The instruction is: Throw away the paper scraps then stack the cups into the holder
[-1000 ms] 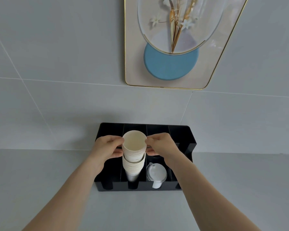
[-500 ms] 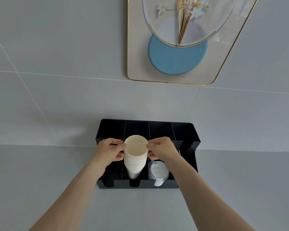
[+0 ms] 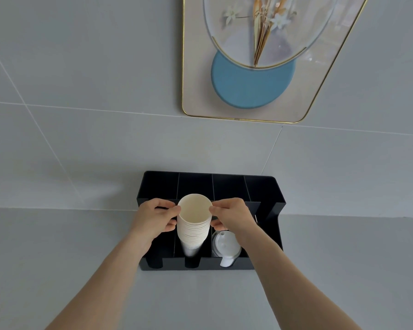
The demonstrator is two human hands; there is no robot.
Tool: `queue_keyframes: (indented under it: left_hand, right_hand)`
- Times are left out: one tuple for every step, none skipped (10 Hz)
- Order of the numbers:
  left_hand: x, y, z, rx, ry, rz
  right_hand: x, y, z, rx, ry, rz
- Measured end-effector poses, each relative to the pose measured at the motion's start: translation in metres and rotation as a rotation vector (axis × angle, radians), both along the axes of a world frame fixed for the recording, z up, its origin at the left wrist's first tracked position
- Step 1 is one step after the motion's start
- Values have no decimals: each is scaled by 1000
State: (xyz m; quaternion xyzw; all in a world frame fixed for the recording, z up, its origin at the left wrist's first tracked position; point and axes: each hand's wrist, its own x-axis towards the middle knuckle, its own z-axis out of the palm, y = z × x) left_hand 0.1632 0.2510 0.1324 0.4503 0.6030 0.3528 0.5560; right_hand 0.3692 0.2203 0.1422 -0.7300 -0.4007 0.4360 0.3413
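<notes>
Pinching the stack of cups point(image 3: 194, 222) between your left hand point(image 3: 153, 219) and right hand point(image 3: 233, 216), fingers closed on its ribbed paper rims, you hold it in the black holder point(image 3: 267, 194), second slot from left; uneven pressure could tilt or crush the thin rims.

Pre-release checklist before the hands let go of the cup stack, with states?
1. Cup stack in a holder slot, second from left: ok.
2. Cups nested evenly, no gap between rims: ok.
3. Left hand and right hand grip on the top rims, one each side: ok.
4. Stack bottom fully seated: cannot tell, the slot's front wall hides its base.
5. White lids in the next slot right, clear of the stack: ok.
6. Paper scraps gone: none in view.
</notes>
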Motion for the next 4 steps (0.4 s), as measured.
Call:
queue_keyframes:
  left_hand:
    - [1, 0, -1, 6, 8, 1]
    - [2, -3, 2, 12, 11, -3]
    - [3, -6, 1, 45, 37, -23]
    - [4, -11, 6, 58, 95, -12]
  right_hand:
    - [-1, -2, 1, 4, 5, -3]
    - [-1, -4, 4, 4, 3, -6]
    - [-1, -7, 5, 5, -2, 8]
    - [-3, -10, 7, 14, -36, 4]
